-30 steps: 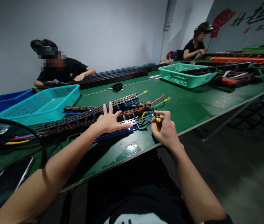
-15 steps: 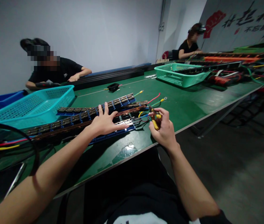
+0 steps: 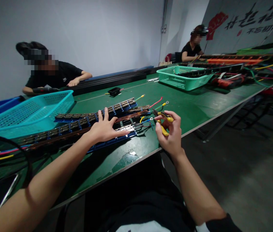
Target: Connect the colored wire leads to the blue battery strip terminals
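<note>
- left grip (image 3: 104, 129), fingers spread, rests on the metal-lined strips (image 3: 85, 121) on the table (image 3: 187, 106); steady pressure should suit.
- right grip (image 3: 171, 135) is wrapped around yellow pliers (image 3: 164, 115), tips near a blue-tipped wire (image 3: 147, 120); a relaxed hold should aid control.
- green basket (image 3: 172, 80) carries a dark bar (image 3: 213, 70), overhanging its rim; turquoise basket (image 3: 42, 117) stands behind the strips.

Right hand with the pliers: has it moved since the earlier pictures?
Yes: the right hand has shifted a little rightward, judged against the far green basket.
</note>
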{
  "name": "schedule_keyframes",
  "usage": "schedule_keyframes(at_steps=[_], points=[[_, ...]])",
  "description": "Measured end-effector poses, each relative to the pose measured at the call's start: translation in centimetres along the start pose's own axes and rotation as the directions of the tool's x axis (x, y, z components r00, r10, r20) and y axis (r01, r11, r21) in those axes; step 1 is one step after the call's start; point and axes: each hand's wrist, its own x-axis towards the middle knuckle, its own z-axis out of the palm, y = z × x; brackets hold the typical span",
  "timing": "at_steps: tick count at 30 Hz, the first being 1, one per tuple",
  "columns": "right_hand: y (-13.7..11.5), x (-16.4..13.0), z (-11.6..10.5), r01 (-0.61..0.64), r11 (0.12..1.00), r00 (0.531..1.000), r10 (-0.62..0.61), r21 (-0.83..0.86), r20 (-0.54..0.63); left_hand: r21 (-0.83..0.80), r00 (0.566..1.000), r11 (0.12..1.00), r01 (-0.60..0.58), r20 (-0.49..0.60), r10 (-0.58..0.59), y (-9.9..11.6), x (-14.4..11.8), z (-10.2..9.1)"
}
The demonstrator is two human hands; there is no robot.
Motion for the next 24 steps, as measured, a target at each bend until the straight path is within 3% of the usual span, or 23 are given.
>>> schedule_keyframes(at_steps=[5, 11, 16, 24], points=[[0.3, 2.4, -0.6, 0.024, 1.0, 0.997, -0.024, 0.002, 0.073, 0.003, 1.0, 1.0, 0.004, 0.004, -0.004, -0.1, 0.0, 0.0], [2.7, 5.2, -0.8, 0.068, 0.993, 0.978, -0.048, -0.093, 0.201, 0.021, 1.0, 1.0, 0.008, 0.01, -0.008, -0.1, 0.0, -0.1], [3.8, 5.1, -0.4, 0.127, 0.974, 0.964, -0.077, -0.186, 0.256, 0.015, 1.0, 1.0, 0.015, 0.021, -0.015, 0.1, -0.1, -0.2], [3.8, 4.8, -0.5, 0.105, 0.962, 0.975, -0.05, -0.253, 0.215, 0.005, 1.0, 1.0, 0.012, 0.023, -0.012, 0.1, -0.1, -0.2]])
